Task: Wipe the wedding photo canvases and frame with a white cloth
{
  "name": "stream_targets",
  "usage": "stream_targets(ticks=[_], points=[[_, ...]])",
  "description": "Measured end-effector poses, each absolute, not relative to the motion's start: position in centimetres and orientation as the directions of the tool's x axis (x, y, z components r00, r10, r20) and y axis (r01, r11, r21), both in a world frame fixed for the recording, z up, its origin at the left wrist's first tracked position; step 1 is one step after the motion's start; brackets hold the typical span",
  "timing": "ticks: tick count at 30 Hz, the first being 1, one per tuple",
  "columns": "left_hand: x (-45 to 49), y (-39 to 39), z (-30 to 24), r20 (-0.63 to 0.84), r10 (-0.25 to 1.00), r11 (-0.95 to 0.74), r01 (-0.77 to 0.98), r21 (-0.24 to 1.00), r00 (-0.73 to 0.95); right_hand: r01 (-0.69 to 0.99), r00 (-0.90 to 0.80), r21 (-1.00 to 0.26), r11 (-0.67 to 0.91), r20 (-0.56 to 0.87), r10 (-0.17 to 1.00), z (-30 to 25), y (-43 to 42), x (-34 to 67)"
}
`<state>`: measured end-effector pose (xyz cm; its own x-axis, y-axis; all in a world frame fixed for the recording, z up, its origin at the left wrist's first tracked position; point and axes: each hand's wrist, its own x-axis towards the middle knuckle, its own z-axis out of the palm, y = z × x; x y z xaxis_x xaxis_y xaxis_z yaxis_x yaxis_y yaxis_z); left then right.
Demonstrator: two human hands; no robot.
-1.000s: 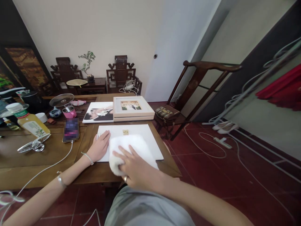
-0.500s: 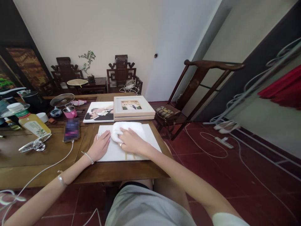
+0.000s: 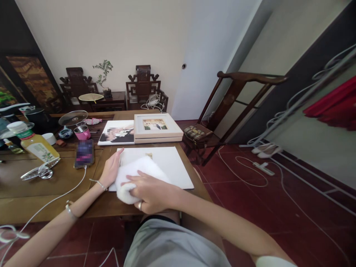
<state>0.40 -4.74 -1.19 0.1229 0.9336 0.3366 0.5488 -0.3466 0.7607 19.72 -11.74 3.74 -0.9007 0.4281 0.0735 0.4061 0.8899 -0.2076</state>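
Observation:
A white board (image 3: 179, 170) lies flat near the table's front edge, with a small tan mark toward its far side. My right hand (image 3: 151, 191) grips a fluffy white cloth (image 3: 139, 167), pressed on the near left part of the board. One corner of the cloth hangs past the board's near edge. My left hand (image 3: 110, 168) rests along the board's left edge, fingers stretched out and holding nothing. Just beyond the board, a photo print (image 3: 118, 133) lies beside stacked light wood picture frames (image 3: 157, 128).
To the left on the wooden table (image 3: 55, 193) are a phone (image 3: 84, 154) on a white cable, a pink cup (image 3: 82, 132), a bottle of yellow liquid (image 3: 39, 144) and a clear hair clip (image 3: 41, 170). A wooden chair (image 3: 232, 100) stands at the right.
My right hand has drawn the cloth toward me, from the board's far part to its near left edge. My left hand has shifted slightly left, to the board's side.

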Motion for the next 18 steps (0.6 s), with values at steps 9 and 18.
stream_targets(ticks=[9,18], points=[[1.0,-5.1,-2.7,0.217,0.869,-0.494,0.776,0.393,0.444,0.761,-0.632,-0.168,0.626,0.027,0.775,4.4,-8.0,23.3],[0.8,-5.2,-2.6,0.198,0.858,-0.514,0.791,0.333,0.474,0.756,-0.553,-0.390,0.525,0.048,0.832,5.0,0.2,18.5]])
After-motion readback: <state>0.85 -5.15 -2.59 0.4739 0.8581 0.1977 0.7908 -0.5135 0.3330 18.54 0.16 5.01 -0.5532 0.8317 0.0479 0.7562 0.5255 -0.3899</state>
